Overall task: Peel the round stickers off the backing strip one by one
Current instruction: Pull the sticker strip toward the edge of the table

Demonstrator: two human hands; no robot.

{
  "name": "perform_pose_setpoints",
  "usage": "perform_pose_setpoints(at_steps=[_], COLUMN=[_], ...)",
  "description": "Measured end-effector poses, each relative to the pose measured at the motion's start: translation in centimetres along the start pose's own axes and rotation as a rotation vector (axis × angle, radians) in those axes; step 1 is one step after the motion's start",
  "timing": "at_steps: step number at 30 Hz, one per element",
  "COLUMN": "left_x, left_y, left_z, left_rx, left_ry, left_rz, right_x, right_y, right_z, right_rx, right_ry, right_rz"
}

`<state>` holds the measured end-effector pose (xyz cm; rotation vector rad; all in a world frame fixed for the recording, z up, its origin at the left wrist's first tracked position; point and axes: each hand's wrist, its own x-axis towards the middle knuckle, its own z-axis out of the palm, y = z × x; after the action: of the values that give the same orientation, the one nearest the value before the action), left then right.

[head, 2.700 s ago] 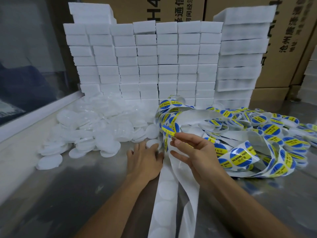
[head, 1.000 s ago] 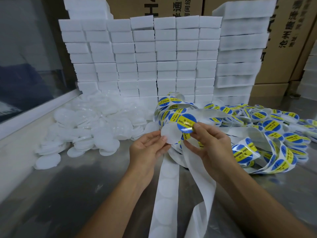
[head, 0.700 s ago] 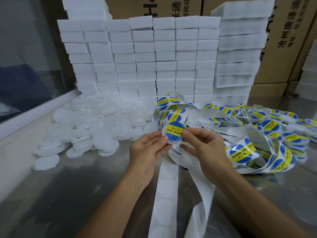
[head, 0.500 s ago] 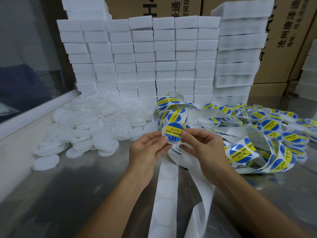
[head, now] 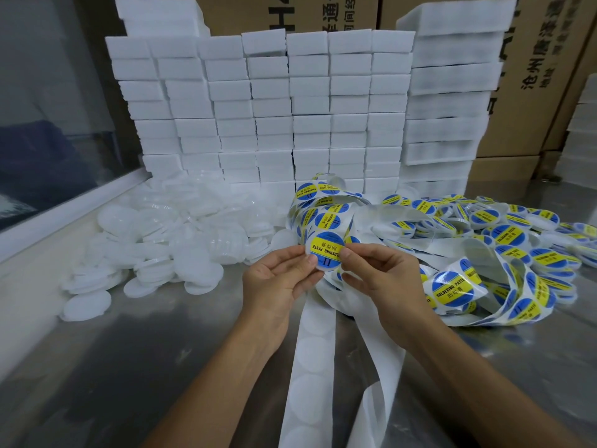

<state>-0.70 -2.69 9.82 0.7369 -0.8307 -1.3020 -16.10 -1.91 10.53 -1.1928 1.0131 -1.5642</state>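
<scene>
A steel table (head: pixel 135 367) fills the lower view, and both forearms reach up over it from the bottom edge and meet near the middle. Behind it, brown cartons (head: pixel 533 76) back a wall of stacked white foam blocks (head: pixel 310 101), about nine columns across with a taller stack of wider blocks at the right; too many to count singly. To the left lies a heap of white round discs (head: pixel 168 240), and to the right a pile of labelled discs (head: pixel 504 231), both beyond counting. The backing strip (head: pixel 318 357) hangs in two bare white bands off the near edge between the forearms; its farther loops (head: pixel 323 205) coil beside the hands with stickers on them. The left hand (head: pixel 274 282), palm turned inward, fingers curled, pinches the left edge of one white disc raised above the table. The right hand (head: pixel 384 273) pinches the right edge with thumb and forefinger. On that disc sits one round sticker (head: pixel 328 250), blue with a yellow band, tilted, facing the camera.
</scene>
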Motion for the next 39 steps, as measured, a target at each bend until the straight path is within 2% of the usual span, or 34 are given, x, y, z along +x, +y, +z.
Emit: perform_pose_setpoints(at_steps=[12, 18, 21, 27, 29, 36, 39], left_x=[-0.2, -0.3, -0.3, -0.4, -0.3, -0.5, -0.5], left_y=[0.3, 0.0, 0.2, -0.1, -0.2, -0.6, -0.7], left_z=[0.2, 0.5, 0.4, 0.8, 0.7, 0.6, 0.6], left_rx=[0.149, 0.258, 0.173, -0.077, -0.119, -0.064, -0.068], left_ry=[0.014, -0.014, -0.028, -0.095, -0.133, -0.24, -0.224], left_rz=[0.092, 0.19, 0.141, -0.019, -0.037, -0.109, -0.106], right_x=[0.5, 0.5, 0.6, -0.5, -0.6, 0.2, 0.1], right_y=[0.5, 0.8, 1.0, 1.3, 1.6, 0.6, 0.6], right_z=[-0.3, -0.4, -0.7, 0.4, 0.6, -0.4, -0.3], right_rx=[-0.052, -0.145, -0.282, -0.442, -0.472, -0.396, -0.414], right_ry=[0.025, 0.11, 0.164, 0.048, 0.025, 0.123, 0.103], right_rz=[0.015, -0.072, -0.1, -0.343, -0.37, -0.349, -0.359])
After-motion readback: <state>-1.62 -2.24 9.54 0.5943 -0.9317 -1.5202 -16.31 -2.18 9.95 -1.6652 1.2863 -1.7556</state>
